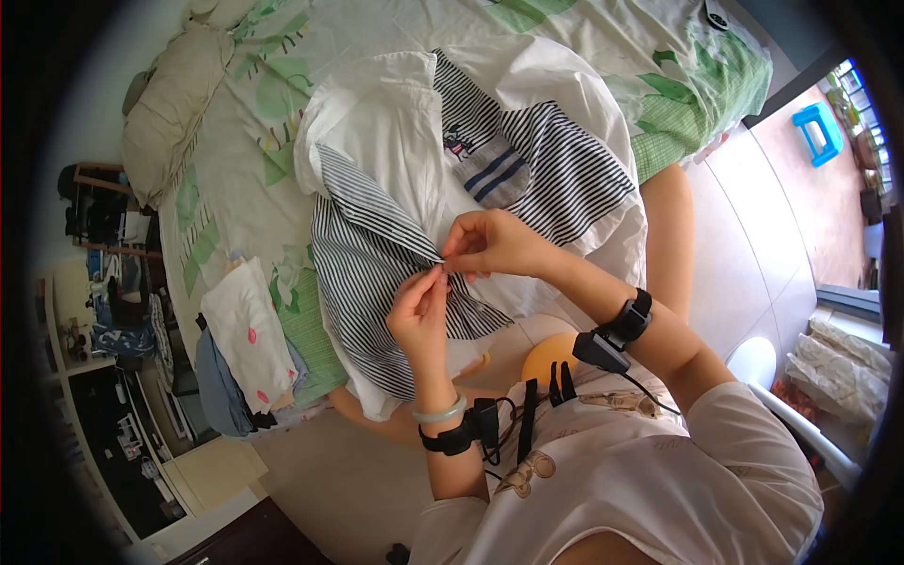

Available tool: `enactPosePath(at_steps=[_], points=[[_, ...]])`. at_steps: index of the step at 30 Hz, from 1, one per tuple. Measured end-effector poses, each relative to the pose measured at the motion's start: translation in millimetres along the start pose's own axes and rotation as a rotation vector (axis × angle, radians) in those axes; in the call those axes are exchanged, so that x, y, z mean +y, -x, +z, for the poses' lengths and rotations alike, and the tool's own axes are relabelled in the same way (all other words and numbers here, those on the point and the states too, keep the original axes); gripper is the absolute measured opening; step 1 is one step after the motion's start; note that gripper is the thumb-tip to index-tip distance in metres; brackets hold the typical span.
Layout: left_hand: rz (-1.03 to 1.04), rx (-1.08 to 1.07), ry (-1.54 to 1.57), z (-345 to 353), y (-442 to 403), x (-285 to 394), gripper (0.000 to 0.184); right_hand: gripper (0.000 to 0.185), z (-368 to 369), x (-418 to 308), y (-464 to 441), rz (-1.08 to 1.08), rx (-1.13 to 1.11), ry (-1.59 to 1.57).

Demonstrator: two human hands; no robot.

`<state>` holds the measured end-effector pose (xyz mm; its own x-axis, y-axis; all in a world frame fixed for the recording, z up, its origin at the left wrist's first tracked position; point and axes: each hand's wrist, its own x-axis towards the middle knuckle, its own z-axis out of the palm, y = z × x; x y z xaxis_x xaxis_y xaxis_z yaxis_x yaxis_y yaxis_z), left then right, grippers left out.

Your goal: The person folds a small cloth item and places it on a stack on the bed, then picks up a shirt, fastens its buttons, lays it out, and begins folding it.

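A white shirt with black-and-white striped panels [574,155] lies spread over the bed edge and my lap. A grey patch with dark blue stripes shows on its upper middle. My left hand [419,311] pinches the striped front edge from below, fingertips pressed together. Right above, my right hand [494,243] pinches the same edge with thumb and forefinger. The two sets of fingertips nearly meet. Whether a button sits between them is too small to tell.
The bed [273,89] has a green-and-white leaf-print sheet. Folded clothes [247,330] lie at its left edge, and a beige pillow [179,113] is at the upper left. Shelves with belongings [122,424] stand at left. A blue stool [817,135] is at the far right.
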<state>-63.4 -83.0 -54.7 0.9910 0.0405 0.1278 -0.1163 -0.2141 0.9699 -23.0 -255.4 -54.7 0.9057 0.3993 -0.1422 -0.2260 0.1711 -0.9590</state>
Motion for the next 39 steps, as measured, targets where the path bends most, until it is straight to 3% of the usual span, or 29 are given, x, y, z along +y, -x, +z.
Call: enactPosePath(at_steps=[9, 12, 14, 17, 33, 39], points=[[-0.024, 0.029, -0.049, -0.5, -0.8, -5.4, 0.015, 0.014, 0.0, -3.1, 1.1, 0.012, -0.009, 0.025], [0.124, 0.011, -0.167, -0.4, -4.1, -0.2, 0.016, 0.012, -0.9, -3.4, 1.3, 0.0, -0.028, 0.021], [0.332, 0.003, -0.445, -1.4, -7.5, 3.4, 0.013, 0.012, -1.0, -5.7, 2.7, 0.013, -0.021, 0.019], [0.393, -0.001, -0.544, 3.7, -7.7, 13.0, 0.012, 0.012, -1.3, -3.4, 2.1, 0.006, -0.009, -0.004], [0.323, 0.077, -0.566, 9.1, -3.9, 11.2, 0.017, 0.023, 5.9, 3.7, 4.0, -0.068, 0.087, -0.017], [0.194, 0.069, -0.443, 5.2, -3.5, 1.6, 0.014, 0.025, 4.1, -1.1, 4.5, -0.044, 0.041, 0.024]])
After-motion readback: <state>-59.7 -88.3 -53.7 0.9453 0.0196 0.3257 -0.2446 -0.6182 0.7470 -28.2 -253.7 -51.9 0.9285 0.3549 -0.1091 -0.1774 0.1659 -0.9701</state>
